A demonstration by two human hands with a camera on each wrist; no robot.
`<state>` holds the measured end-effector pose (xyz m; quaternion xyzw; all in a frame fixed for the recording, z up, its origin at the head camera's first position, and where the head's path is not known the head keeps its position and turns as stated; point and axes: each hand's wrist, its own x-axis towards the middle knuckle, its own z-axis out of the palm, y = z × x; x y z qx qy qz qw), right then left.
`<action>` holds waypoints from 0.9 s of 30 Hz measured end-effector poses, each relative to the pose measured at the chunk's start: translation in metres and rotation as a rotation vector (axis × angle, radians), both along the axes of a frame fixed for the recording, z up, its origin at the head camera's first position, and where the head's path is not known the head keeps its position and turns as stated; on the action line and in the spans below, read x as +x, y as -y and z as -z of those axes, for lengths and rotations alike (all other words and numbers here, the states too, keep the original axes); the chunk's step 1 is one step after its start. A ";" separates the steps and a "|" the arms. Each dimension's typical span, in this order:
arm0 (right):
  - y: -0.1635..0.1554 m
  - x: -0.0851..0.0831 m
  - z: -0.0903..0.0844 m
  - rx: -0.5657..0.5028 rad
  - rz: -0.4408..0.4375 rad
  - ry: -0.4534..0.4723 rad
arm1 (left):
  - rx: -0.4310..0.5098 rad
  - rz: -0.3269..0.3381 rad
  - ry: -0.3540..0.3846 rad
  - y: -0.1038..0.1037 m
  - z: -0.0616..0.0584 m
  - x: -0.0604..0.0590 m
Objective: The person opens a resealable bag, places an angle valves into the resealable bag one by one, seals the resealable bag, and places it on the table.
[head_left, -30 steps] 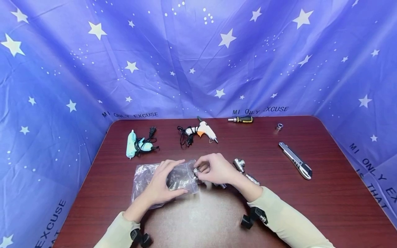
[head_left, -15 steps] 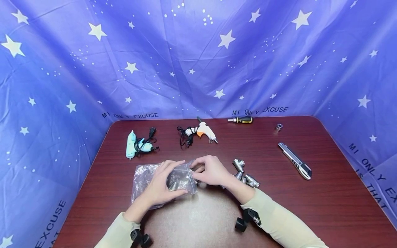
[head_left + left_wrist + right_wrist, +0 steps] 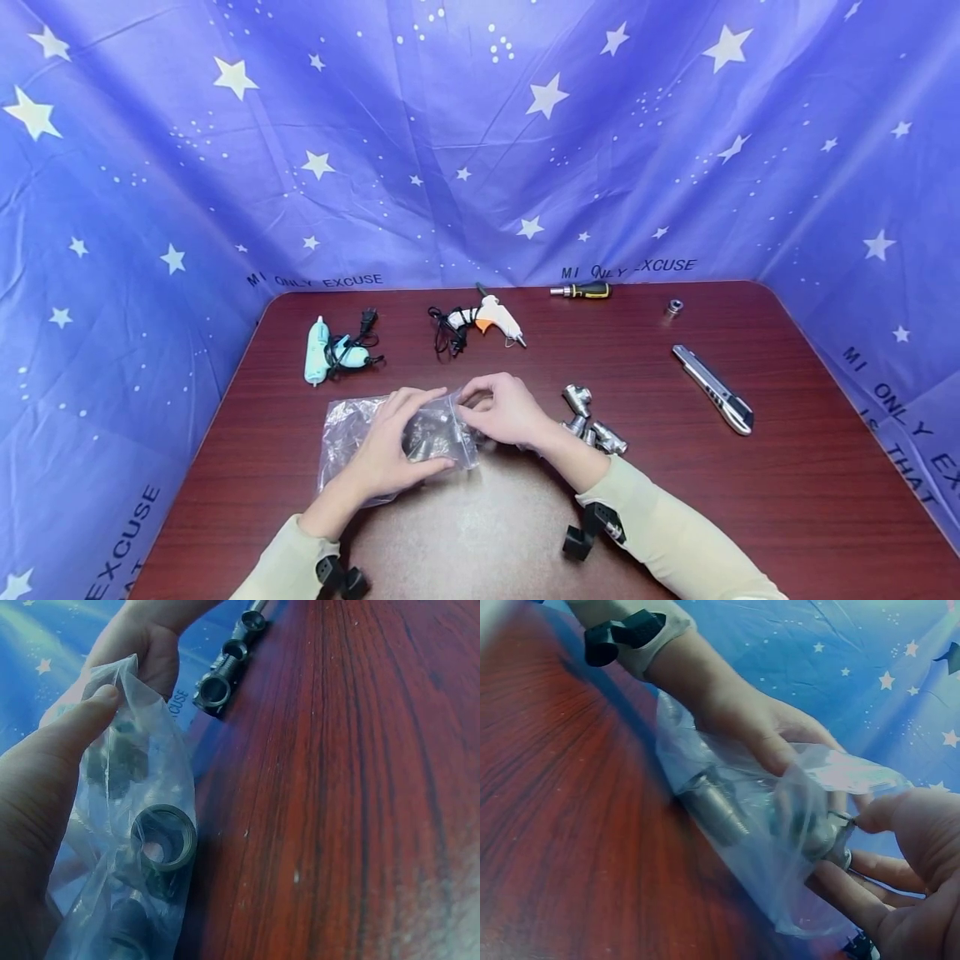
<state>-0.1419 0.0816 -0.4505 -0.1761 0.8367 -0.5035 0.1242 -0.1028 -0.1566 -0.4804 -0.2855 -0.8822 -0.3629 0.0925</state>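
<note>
A clear zip plastic bag [image 3: 347, 421] lies on the table with metal pipe fittings [image 3: 166, 840] inside it. My left hand [image 3: 386, 446] grips the bag near its mouth, thumb on the near side and fingers on the far side. At that mouth my right hand [image 3: 506, 408] pinches a shiny metal pipe fitting [image 3: 841, 834] between thumb and fingers. Through the plastic another cylindrical fitting [image 3: 718, 810] shows in the right wrist view. Just right of the right hand, a tee-shaped fitting [image 3: 577, 399] and several others lie loose, partly hidden by the forearm.
Behind the bag are a light-blue glue gun [image 3: 318, 354] and a white glue gun [image 3: 495, 317], both with black cords. A screwdriver [image 3: 588, 289] and a small metal socket [image 3: 675, 307] lie at the back. The utility knife [image 3: 712, 389] is on the right.
My right hand has moved left to the bag's mouth, carrying the fitting into it. More loose fittings show beside the right forearm. The left hand has stayed in place.
</note>
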 end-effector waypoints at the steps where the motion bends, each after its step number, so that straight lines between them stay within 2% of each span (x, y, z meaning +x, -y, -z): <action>1: 0.001 0.000 0.001 0.006 -0.015 -0.009 | 0.001 0.000 -0.003 0.000 0.000 0.000; 7: -0.003 0.001 0.000 0.007 -0.115 -0.036 | 0.012 0.003 -0.009 0.000 0.000 0.001; 11: -0.016 0.000 -0.005 0.035 -0.105 -0.098 | 0.015 0.003 0.006 0.000 0.000 0.001; 13: -0.025 -0.001 -0.007 0.088 -0.100 -0.177 | 0.014 0.000 0.013 0.000 -0.001 0.002; 16: -0.039 -0.001 -0.009 0.226 -0.101 -0.338 | 0.011 -0.004 0.021 0.000 -0.002 0.001; 20: -0.054 0.003 -0.008 0.375 -0.146 -0.491 | 0.004 -0.009 0.026 -0.001 -0.002 0.001; 23: -0.062 0.008 -0.007 0.432 -0.178 -0.548 | 0.003 -0.007 0.023 -0.001 -0.002 0.001; 27: -0.067 0.014 -0.005 0.485 -0.192 -0.569 | 0.004 -0.003 0.020 -0.002 -0.002 0.001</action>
